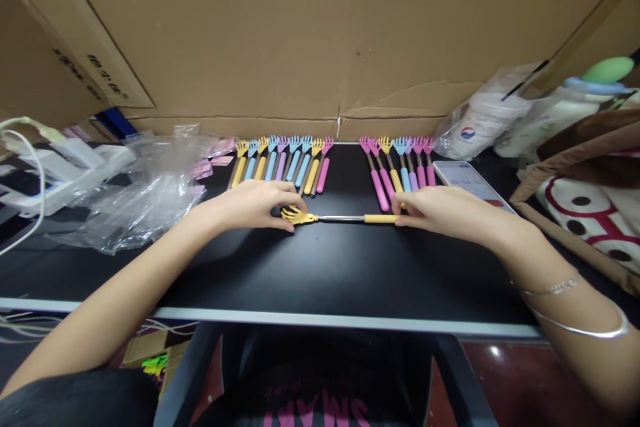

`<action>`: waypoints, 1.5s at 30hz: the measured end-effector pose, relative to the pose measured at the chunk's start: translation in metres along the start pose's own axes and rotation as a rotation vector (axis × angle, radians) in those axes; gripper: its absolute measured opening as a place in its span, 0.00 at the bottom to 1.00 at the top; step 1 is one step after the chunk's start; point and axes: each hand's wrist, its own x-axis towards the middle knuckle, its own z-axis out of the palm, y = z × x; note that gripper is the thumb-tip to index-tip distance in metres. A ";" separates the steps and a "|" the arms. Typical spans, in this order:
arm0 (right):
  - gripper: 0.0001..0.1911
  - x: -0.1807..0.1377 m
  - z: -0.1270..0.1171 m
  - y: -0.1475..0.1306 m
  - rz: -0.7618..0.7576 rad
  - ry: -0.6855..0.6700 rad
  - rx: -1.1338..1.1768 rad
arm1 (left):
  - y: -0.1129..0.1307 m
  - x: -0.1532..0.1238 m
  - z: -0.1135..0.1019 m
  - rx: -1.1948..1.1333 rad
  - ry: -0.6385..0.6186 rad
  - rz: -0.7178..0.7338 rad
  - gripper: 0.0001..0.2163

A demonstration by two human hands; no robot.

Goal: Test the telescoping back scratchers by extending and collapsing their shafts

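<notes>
A yellow telescopic back scratcher (340, 218) lies sideways across the black table (320, 273), its metal rod pulled out. My left hand (250, 205) pinches its yellow claw end (296, 215). My right hand (440, 210) is closed round its yellow handle (381, 218). Behind my left hand lies a row of several yellow, blue, purple and pink scratchers (283, 163). A second, shorter row (399, 167) lies behind my right hand.
A cardboard wall (320, 40) closes the back. Crumpled clear plastic bags (145, 193) lie at the left, with white cables and boxes (45, 173) beyond. A phone (467, 181), a bagged cup (480, 123) and a brown-and-white bag (590, 200) sit at the right.
</notes>
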 end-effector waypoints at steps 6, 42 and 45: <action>0.08 -0.001 -0.001 -0.003 0.004 -0.049 0.036 | -0.001 0.000 0.001 -0.021 -0.008 -0.006 0.15; 0.08 0.000 -0.001 -0.006 0.038 -0.112 0.029 | 0.002 0.002 0.001 -0.041 -0.070 -0.094 0.16; 0.08 0.000 -0.002 -0.007 0.046 -0.118 0.033 | 0.001 0.002 0.002 -0.036 -0.064 -0.087 0.17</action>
